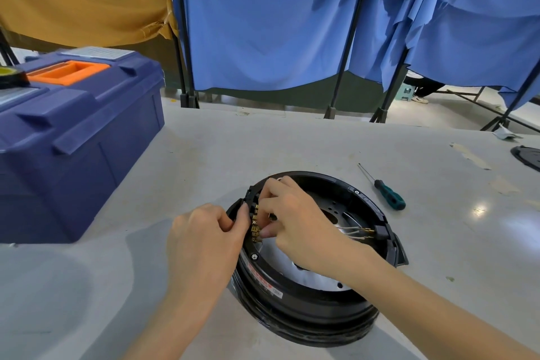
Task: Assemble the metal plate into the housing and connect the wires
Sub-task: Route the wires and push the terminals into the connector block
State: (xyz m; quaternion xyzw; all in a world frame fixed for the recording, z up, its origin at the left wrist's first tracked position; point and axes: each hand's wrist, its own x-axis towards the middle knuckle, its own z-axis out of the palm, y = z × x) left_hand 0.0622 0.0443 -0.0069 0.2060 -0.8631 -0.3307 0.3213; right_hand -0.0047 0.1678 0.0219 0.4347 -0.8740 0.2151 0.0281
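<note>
A round black housing [315, 305] lies on the grey table, with the silvery metal plate [280, 260] seated inside it. A row of brass terminals [255, 223] runs along the housing's left inner wall. My left hand [204, 240] grips the housing's left rim beside the terminals. My right hand [295, 219] reaches in over the plate and pinches a wire end at the terminals; the wire itself is mostly hidden by my fingers. Several loose wires [358, 232] with brass ends lie on the plate at the right side.
A blue toolbox [76, 137] with an orange handle stands at the left. A green-handled screwdriver [385, 193] lies right of the housing. A dark round part [527, 156] sits at the table's right edge. Blue and tan cloth screens hang behind the table.
</note>
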